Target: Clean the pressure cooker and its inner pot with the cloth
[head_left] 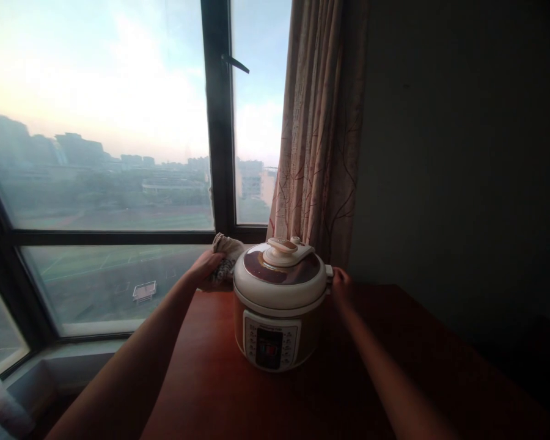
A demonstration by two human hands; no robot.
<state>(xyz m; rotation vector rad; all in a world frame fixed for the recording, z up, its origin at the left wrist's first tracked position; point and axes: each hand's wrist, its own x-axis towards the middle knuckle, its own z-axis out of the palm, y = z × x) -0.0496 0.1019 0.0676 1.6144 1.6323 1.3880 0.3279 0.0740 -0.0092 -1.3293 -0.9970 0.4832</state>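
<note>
An electric pressure cooker (pixel 279 293) with a cream rim, a brown lid top and a front control panel stands upright on a reddish-brown table (pixel 197 391). At its left side my left hand (pixel 208 266) is closed on a crumpled, patterned cloth (pixel 227 260), which reaches the cooker's side. On the other side, my right hand (pixel 341 282) is closed around the cooker's right side handle (pixel 329 272). Shadow covers most of the right fingers. The lid appears closed, with its knob (pixel 283 245) on top.
Behind the table is a large window (pixel 110 183) with a dark frame (pixel 220 122) and a handle. A patterned curtain (pixel 309 122) hangs behind the cooker. A dark wall (pixel 440 153) rises at the right. Something pale and patterned (pixel 2 403) shows at the lower left.
</note>
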